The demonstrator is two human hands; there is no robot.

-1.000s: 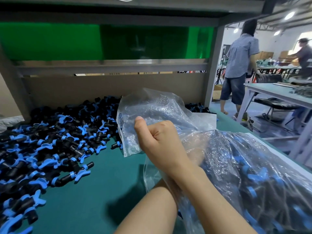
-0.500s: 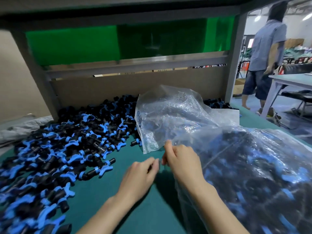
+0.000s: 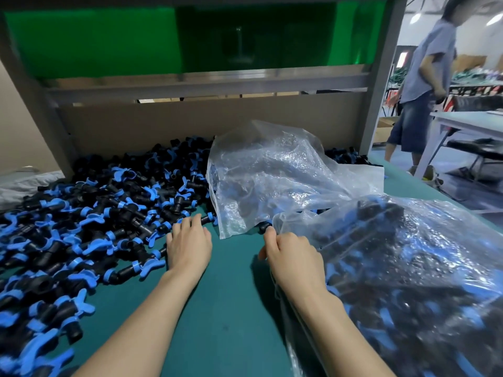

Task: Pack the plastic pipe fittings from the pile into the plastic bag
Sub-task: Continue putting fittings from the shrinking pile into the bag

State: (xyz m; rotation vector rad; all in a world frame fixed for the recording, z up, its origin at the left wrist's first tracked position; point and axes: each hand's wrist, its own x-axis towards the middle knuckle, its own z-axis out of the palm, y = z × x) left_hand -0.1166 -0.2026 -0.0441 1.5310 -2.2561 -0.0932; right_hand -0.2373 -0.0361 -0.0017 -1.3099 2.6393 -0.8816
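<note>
1. The heap of black plastic pipe fittings with blue wing handles (image 3: 89, 227) is spread over the green bench mat (image 3: 231, 308), to the left of the clear plastic bag.
2. The clear plastic bag packed with fittings (image 3: 408, 281) lies to the right, nearly full by the look of it; a second crumpled clear bag (image 3: 272, 175) is seen just behind it, resting against the heap.
3. The left hand (image 3: 187, 247) is laid palm-down at the heap's near edge, fingers spread, fingertips touching a fitting; nothing is grasped.
4. The right hand (image 3: 292, 257) is curled at the full bag's left edge; whether film is pinched cannot be told.
5. Judgement: the mouth should be held wide before any fittings are raked in, so that wing handles are not snagged on the film.
</note>
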